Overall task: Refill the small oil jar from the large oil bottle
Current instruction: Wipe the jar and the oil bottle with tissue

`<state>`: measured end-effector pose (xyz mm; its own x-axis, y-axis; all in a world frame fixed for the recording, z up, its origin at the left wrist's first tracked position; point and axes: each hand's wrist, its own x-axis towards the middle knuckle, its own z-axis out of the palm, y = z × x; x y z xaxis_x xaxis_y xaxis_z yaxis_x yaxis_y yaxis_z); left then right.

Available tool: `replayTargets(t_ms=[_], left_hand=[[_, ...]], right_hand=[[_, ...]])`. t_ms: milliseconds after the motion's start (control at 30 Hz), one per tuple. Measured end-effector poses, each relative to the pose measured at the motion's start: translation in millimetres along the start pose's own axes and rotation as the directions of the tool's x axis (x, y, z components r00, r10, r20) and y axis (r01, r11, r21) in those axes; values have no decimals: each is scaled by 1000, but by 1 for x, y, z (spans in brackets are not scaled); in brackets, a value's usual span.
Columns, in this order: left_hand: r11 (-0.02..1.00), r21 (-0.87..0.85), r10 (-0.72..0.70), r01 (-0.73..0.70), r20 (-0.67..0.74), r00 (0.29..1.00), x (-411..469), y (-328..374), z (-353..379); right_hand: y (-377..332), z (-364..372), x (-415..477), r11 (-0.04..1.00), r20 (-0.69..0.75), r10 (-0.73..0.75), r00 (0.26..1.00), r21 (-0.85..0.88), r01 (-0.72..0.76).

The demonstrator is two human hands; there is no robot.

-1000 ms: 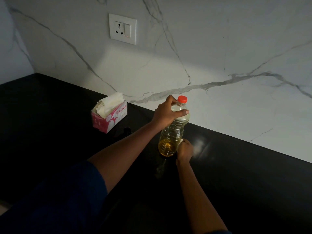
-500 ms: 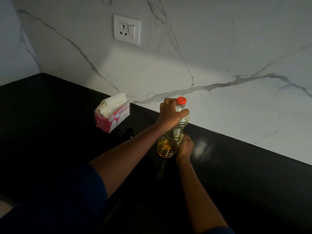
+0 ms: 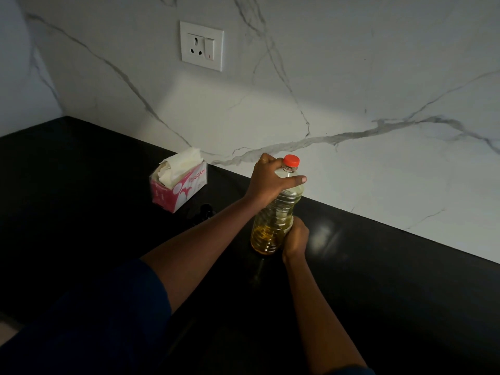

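Head view: a white marble-look wall (image 3: pixel 351 77) with grey veins fills the upper half, and a glossy black worktop (image 3: pixel 67 198) runs beneath it, its back edge slanting down toward the right and its back left corner at the far left. A dark blue sleeve (image 3: pixel 94 320) covers the person's left upper arm at the lower left, and both bare forearms reach forward over the worktop.

A large clear ribbed plastic oil bottle (image 3: pixel 273 226) is near the back edge, about midway along it. It leans a little to the right in the picture, and yellow oil fills only its lower part. Its base is at the worktop surface, but whether it rests there or is just lifted cannot be told.

A pink and white cardboard tissue box (image 3: pixel 184 190), with white tissue sticking out of the top, sits close to the back edge, left of the bottle and well apart from it. A white socket-and-switch plate (image 3: pixel 201 46) is set in the wall above the box.

The left hand (image 3: pixel 267 180) grips the bottle's shoulder, fingers wrapped behind and thumb stretched across the front. The right hand (image 3: pixel 296 238) curls round the bottle's lower right side, just above the base.

A round orange-red screw cap (image 3: pixel 291 160) is on the bottle's neck, just beside the left hand's fingers. A small dark object (image 3: pixel 204 211) stands just in front of the tissue box; it is too dim to identify.
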<state>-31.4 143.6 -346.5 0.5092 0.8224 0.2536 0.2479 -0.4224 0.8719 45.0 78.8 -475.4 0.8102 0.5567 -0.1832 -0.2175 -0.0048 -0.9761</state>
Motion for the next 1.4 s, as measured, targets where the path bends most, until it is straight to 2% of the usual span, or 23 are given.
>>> replayTargets(t_ms=[133,233,333,433,533,600,733,833,933,1133,1267,1333,1400], left_hand=[[999,-20,30,-31,-36,999,-1,0,-4],[998,-50,28,-33,-90,996,-4,-2,-8],[998,-50,42,-46,-75,996,-5,-3,-9],[997,-25,68,-70,-60,996,-7,-1,-9],[997,-45,60,-64,-75,995,-8,-1,-6],[997,-61,51,-56,-75,996,-9,-2,-3],[996,-67,46,-50,-61,997,-9,-3,-1],[996,-79,40,-42,-29,999,-9,-3,-2],[996,-84,40,-38,12,999,-8,-5,-4],[993,-116,36,-25,95,995,-6,-6,-3],[989,-146,38,-17,146,989,-5,-6,-4],[988,-152,49,-25,156,986,-5,-5,-5],[987,-154,56,-34,137,989,-5,-5,-5]], right_hand=[[10,-2,-12,998,-69,-34,997,57,38],[18,-4,-11,998,-51,26,998,-61,-29],[12,1,-3,986,8,95,995,-136,-93],[2,6,1,997,19,47,999,-66,-46],[-5,8,-8,996,-35,-43,998,79,46],[0,6,-17,991,-66,-64,996,110,71],[16,1,-21,999,-100,35,994,-12,-37],[10,4,-13,986,-63,129,990,-97,-134],[-1,7,-3,991,-32,78,996,-103,-80],[-7,5,-20,989,-107,-91,990,108,103],[9,1,-25,1000,-145,14,989,25,-10],[5,2,-18,997,-116,67,991,-22,-70],[-4,5,-12,998,-77,55,996,-27,-57]])
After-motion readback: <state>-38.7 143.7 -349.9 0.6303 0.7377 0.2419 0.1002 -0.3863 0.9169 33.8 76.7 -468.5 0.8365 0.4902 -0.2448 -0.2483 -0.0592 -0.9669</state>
